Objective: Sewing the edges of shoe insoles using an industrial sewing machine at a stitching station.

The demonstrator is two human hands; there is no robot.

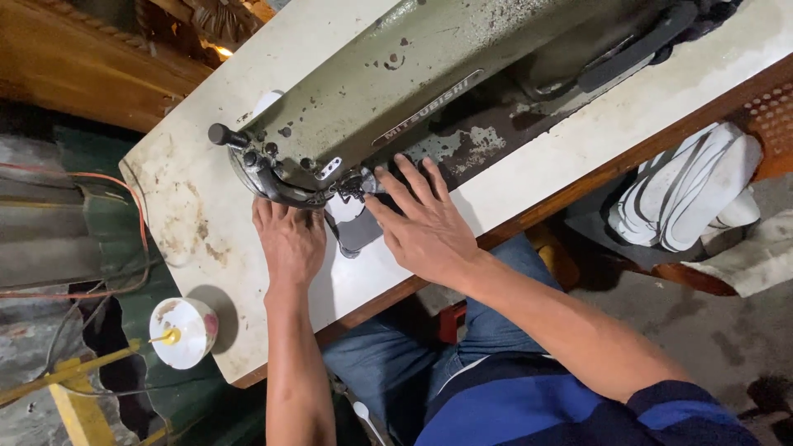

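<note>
From the head camera, both hands lie flat and spread on a white table point(206, 198) — neither grips anything. The left hand point(289, 244) presses down just beside a dark fabric piece point(357, 231) under the head of an olive-green sewing machine point(413, 74). The right hand point(425, 223) rests fingers-out on that fabric, close to the needle. A small white cup point(183, 332) stands at the table's corner — well apart.

The left hand point(287, 244) lies flat, palm down, fingers point(273, 212) together and pointing forward, forearm straight behind it. The right hand point(423, 223) is also palm down, fingers point(406, 186) spread and extended, its forearm angling in from the right.
</note>
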